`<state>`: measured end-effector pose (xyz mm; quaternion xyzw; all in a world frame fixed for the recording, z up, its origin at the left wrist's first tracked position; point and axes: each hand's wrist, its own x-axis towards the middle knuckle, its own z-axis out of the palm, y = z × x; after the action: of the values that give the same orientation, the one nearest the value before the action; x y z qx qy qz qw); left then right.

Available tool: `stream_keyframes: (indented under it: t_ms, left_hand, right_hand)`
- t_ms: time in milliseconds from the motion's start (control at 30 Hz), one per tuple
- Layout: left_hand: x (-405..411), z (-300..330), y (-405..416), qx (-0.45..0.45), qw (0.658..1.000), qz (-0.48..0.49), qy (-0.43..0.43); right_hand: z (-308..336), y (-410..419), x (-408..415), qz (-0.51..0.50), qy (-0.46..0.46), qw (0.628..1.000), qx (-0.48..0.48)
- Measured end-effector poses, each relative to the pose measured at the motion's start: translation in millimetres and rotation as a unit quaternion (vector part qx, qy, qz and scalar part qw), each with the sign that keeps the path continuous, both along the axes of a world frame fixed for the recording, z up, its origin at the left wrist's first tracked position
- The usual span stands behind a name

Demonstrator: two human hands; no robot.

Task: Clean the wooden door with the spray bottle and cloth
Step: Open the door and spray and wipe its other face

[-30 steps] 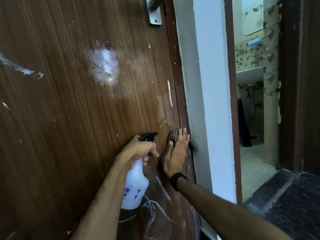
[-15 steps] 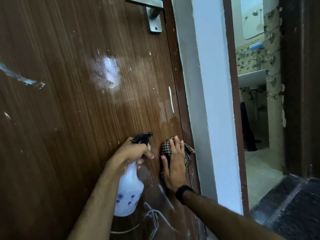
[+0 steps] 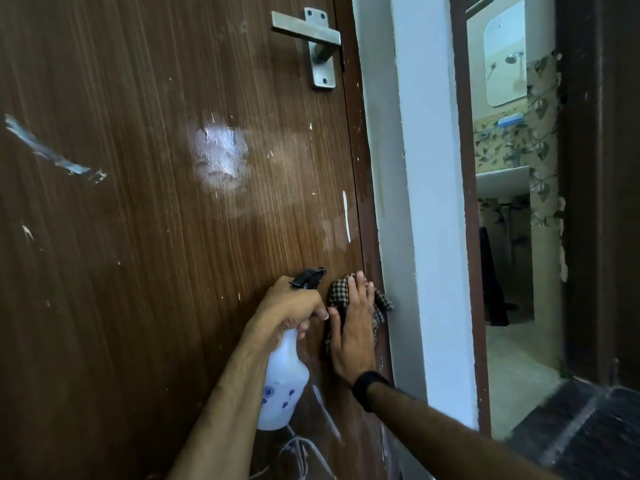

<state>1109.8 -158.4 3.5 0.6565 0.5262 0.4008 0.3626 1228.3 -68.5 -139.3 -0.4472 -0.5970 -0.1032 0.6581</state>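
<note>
Two hands up on the wooden door [image 3: 138, 237], both near its right edge, below the lever handle [image 3: 313, 39]. Going L to R: pale scuff streak [image 3: 52, 154] toward the door's left side, then a wet whitish spray patch [image 3: 221, 157] mid-door. My left hand [image 3: 291, 306] is closed round the neck of the spray bottle [image 3: 282, 386], black nozzle [image 3: 308, 277] aimed at the door, translucent body w/ blue flower print hanging below my fist. Just beside it, my right hand [image 3: 353, 334] lies flat, fingers spread, pressing the checked cloth [image 3: 381, 306] onto the door at its right edge; cloth corner sticks out past the edge. Black wristband [image 3: 369, 388] on that wrist. Farther R: white wall [image 3: 429, 202], then a bathroom doorway w/ washbasin [image 3: 502, 180].
</note>
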Motion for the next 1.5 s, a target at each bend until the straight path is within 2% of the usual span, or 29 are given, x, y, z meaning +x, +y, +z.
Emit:
stream_keyframes:
  t_ms: [133,267,400,467,667,733,800,933,1033,1133,1267,1367,1500]
  left_hand:
    - [1,-1,0,0.008,1.000,0.001,-0.014]
    - [-2,4,5,0.030,0.999,0.016,-0.024]
    - [-6,16,10,0.051,0.997,0.011,-0.061]
    - [-7,19,10,0.058,0.996,0.008,-0.070]
    - [-6,23,10,0.069,0.994,0.013,-0.084]
    - [-5,24,8,0.076,0.993,0.011,-0.092]
    - [-4,26,5,0.083,0.991,0.011,-0.101]
    - [-5,33,0,0.098,0.989,0.011,-0.108]
    - [-8,37,1,0.112,0.986,0.019,-0.119]
    - [-11,38,1,0.113,0.985,0.025,-0.131]
    - [-14,32,2,0.097,0.988,0.027,-0.117]
    - [-16,31,0,0.092,0.989,0.021,-0.110]
    - [-15,37,-4,0.102,0.989,0.008,-0.107]
  right_hand:
    - [15,3,3,0.012,0.006,1.000,0.011]
    - [92,14,6,0.007,0.030,0.999,0.043]
    - [156,24,7,-0.004,0.008,0.998,0.068]
    - [154,22,5,-0.007,-0.001,0.997,0.076]
    - [66,9,6,0.018,-0.050,0.996,0.068]
    - [63,9,9,0.023,-0.059,0.996,0.065]
    - [88,14,12,0.016,-0.053,0.996,0.074]
    - [182,23,12,0.007,-0.003,0.998,0.070]
    - [217,20,2,0.005,-0.051,0.995,0.083]
    - [195,14,-7,0.009,-0.122,0.986,0.111]
    - [115,6,-3,0.054,-0.193,0.974,0.109]
    - [79,7,9,0.032,-0.172,0.981,0.079]
    - [128,11,10,0.017,-0.105,0.991,0.087]
